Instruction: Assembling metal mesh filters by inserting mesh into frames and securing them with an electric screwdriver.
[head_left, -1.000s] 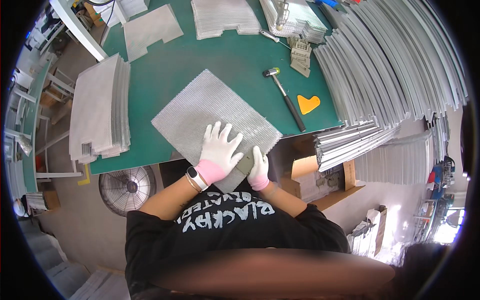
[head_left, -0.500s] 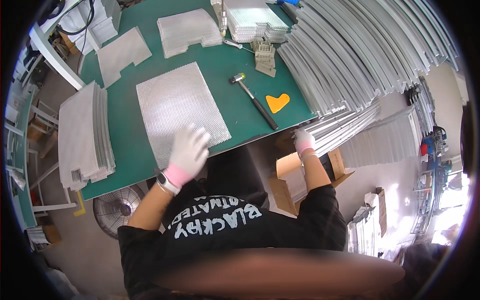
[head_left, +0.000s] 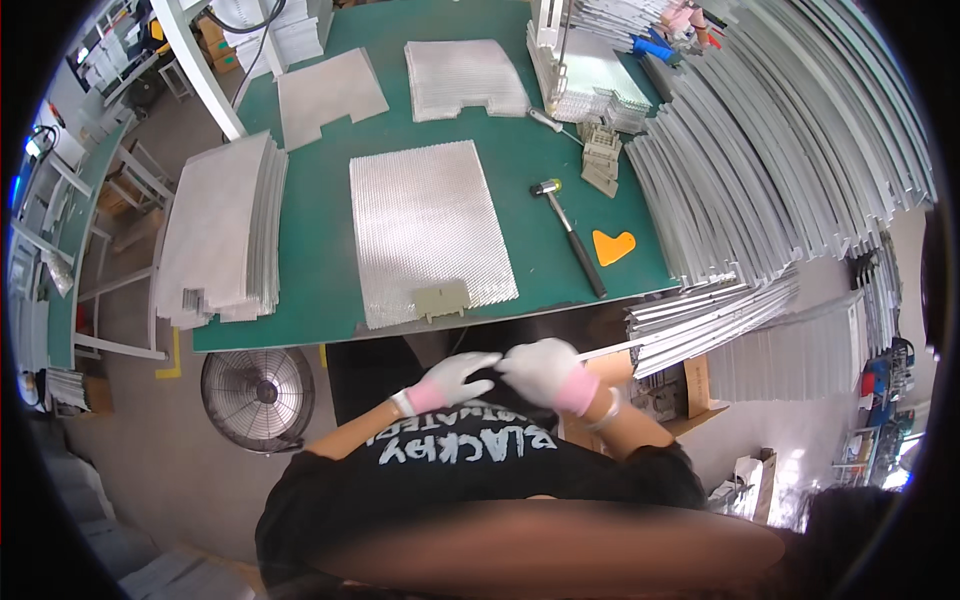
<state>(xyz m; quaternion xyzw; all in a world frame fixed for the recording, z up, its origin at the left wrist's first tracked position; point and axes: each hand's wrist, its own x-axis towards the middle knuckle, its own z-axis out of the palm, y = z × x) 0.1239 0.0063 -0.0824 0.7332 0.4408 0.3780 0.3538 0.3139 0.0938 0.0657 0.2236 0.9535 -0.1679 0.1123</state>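
Note:
My right hand [head_left: 545, 372], in a white glove with a pink cuff, is closed in front of the table edge. A thin pale metal strip [head_left: 610, 349] runs from it toward the bundle of metal strips [head_left: 710, 325] on the right. My left hand [head_left: 455, 380], gloved the same way, is close beside it, fingers stretched toward the right fingertips and thumb apart. On the table ahead lies a silver mesh panel [head_left: 430, 220]. A small grey-beige plastic piece [head_left: 442, 299] rests on its near edge and overhangs the table slightly.
A rubber-headed hammer [head_left: 575, 240] and an orange scraper [head_left: 614, 247] lie right of the panel. Plastic pieces [head_left: 600, 158] and a screwdriver [head_left: 550, 122] are behind them. Notched panel stacks [head_left: 220, 225] stand left; long metal strips [head_left: 780, 140] right. A floor fan [head_left: 258, 398] sits below the table.
The plastic piece now lies on the mesh panel's near edge. My left hand has drawn back off the panel; my right has come from the strip bundle to the middle, with a strip.

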